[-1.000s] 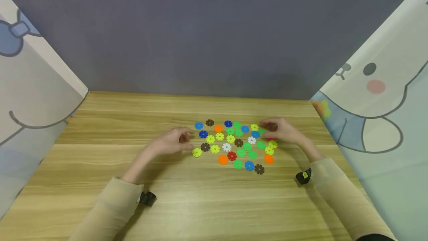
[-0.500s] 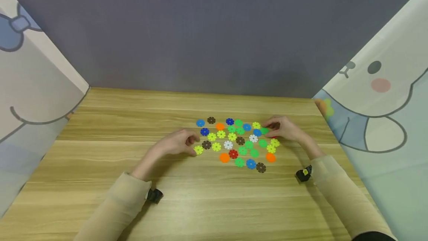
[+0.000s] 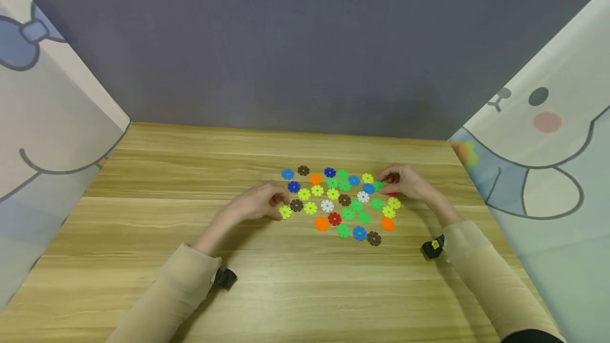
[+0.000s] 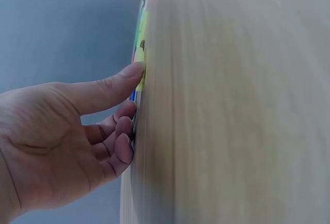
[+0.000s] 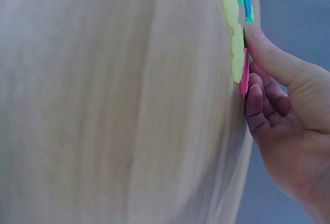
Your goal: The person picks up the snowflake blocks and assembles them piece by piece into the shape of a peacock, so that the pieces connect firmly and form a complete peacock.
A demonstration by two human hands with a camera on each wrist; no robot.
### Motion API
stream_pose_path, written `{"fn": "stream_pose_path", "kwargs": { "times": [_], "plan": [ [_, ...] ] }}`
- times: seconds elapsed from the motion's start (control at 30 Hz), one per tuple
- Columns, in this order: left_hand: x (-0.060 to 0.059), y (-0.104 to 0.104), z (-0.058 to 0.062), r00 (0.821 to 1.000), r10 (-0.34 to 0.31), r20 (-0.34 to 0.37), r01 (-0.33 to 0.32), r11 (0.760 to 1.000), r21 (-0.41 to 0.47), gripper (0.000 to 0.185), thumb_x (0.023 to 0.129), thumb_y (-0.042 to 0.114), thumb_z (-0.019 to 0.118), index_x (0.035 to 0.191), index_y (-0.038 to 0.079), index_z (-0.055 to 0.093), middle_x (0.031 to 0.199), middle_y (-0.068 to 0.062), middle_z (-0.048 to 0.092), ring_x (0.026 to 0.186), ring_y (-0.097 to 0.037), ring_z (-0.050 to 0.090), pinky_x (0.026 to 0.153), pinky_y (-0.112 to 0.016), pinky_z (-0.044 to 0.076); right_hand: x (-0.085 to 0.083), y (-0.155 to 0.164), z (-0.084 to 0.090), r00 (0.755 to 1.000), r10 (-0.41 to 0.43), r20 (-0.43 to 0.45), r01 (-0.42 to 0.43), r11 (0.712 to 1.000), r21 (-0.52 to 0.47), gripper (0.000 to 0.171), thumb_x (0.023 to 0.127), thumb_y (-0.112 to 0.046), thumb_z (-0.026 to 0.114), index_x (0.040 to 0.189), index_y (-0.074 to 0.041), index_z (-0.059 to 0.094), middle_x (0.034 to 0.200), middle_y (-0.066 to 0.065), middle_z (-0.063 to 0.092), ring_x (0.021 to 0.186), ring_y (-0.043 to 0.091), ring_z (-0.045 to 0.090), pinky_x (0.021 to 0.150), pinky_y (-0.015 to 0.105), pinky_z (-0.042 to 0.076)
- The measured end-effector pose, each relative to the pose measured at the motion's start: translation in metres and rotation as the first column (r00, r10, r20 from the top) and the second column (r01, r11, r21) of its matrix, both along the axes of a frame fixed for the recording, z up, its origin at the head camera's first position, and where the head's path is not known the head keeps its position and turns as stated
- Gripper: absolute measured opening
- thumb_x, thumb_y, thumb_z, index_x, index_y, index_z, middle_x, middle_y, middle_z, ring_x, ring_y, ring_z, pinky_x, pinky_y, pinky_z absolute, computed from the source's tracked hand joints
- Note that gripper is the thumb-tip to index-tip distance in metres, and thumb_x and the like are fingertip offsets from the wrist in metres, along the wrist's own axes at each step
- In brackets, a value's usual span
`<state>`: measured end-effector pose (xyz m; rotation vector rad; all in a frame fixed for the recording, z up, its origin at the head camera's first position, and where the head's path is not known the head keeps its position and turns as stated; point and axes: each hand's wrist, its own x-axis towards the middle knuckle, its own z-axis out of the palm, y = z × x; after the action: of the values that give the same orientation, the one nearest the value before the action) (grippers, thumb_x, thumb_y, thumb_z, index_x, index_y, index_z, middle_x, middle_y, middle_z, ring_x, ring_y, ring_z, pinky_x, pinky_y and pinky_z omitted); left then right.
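Many flat, notched plastic discs in several colours lie in a loose patch on the wooden table (image 3: pixel 295 290). At the patch's left end my left hand (image 3: pixel 259 201) rests with its thumb at the edge of a yellow-green disc (image 3: pixel 285 213); its other fingers bend loosely near a dark blue disc (image 3: pixel 294 187). My right hand (image 3: pixel 407 181) is at the right end, thumb and index finger on either side of a green disc (image 3: pixel 378 186). Under that palm a pink disc (image 5: pixel 244 72) shows partly, beside yellow-green discs (image 5: pixel 236 53) in the right wrist view.
A grey panel (image 3: pixel 286 52) rises behind the table. Walls with cartoon prints (image 3: pixel 548 120) stand at both sides. Each sleeve cuff carries a small black camera (image 3: pixel 225 279). Orange discs (image 3: pixel 322 224) and a red disc (image 3: pixel 335 219) lie toward the patch's front.
My left hand has moved right, its thumb coming up to the yellow-green disc. The right hand stays almost in place, its thumb and index finger slightly closer together. The view has shifted a little.
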<state>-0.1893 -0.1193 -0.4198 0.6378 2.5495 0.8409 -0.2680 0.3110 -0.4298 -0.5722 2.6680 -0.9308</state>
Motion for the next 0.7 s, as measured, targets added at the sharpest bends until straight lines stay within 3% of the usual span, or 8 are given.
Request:
{"fn": "stream_pose_path", "kwargs": {
  "times": [0.37, 0.57, 0.7],
  "plan": [
    [-0.0015, 0.0031, -0.0017, 1.000, -0.008, 0.024, 0.008, 1.000, -0.007, 0.026, 0.080, 0.009, 0.086, 0.095, 0.012, 0.065, 0.093, -0.002, 0.061, 0.087, -0.015, 0.054, 0.079, -0.027, 0.049, -0.0012, -0.0012, -0.0001, 0.999, -0.021, 0.030, 0.022, 0.999, -0.032, 0.024, 0.087, -0.010, 0.082, 0.107, -0.004, 0.069, 0.097, 0.014, 0.068, 0.084, 0.017, 0.060, 0.071, 0.020, 0.052],
    [-0.0003, 0.0013, 0.0007, 0.999, -0.011, 0.052, 0.011, 1.000, -0.005, 0.018, 0.087, 0.012, 0.080, 0.096, 0.011, 0.064, 0.089, -0.001, 0.060, 0.084, -0.015, 0.053, 0.078, -0.027, 0.047, 0.0009, 0.0006, 0.0022, 0.999, -0.039, -0.015, 0.038, 0.996, -0.077, 0.018, 0.093, -0.013, 0.077, 0.107, -0.003, 0.070, 0.097, 0.014, 0.069, 0.082, 0.010, 0.061, 0.070, 0.020, 0.051],
    [0.0013, -0.0015, 0.0006, 0.998, 0.000, 0.066, -0.004, 0.998, 0.070, 0.013, 0.093, 0.015, 0.075, 0.093, 0.011, 0.063, 0.085, 0.001, 0.057, 0.080, -0.014, 0.050, 0.071, -0.026, 0.045, 0.0054, 0.0002, 0.0076, 0.997, -0.076, -0.009, 0.075, 0.991, -0.112, 0.021, 0.096, -0.016, 0.074, 0.112, -0.002, 0.070, 0.100, 0.016, 0.070, 0.081, 0.009, 0.063, 0.068, 0.022, 0.054]
  ]
}}
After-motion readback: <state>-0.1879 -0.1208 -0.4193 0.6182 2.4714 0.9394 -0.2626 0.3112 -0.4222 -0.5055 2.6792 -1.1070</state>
